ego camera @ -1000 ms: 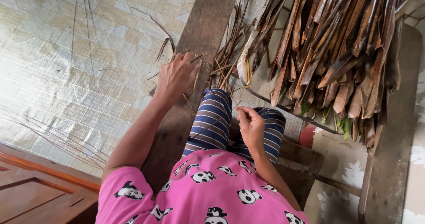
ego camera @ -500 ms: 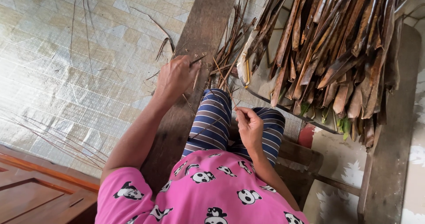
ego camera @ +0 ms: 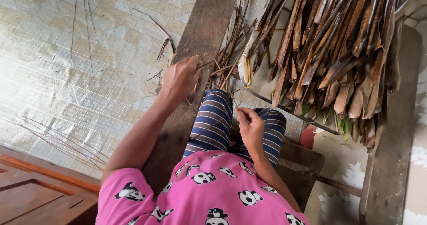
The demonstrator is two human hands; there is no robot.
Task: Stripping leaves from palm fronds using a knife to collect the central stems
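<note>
Stripping thin midribs from dried palm leaves, seated beside a wooden plank.

The left hand (ego camera: 180,77) is stretched out over the plank (ego camera: 209,25), fingers pinched on one end of a thin leaf strip (ego camera: 213,126); the right hand (ego camera: 250,126), curled in the lap, grips what looks like its other end. Judged from the scene, the work is at an early-to-middle stage: a few bare sticks (ego camera: 53,140) lie on the tiled floor (ego camera: 66,74) to the left, while a big pile of brown leaves (ego camera: 329,51) in a tray at the right looks unprocessed.
</note>
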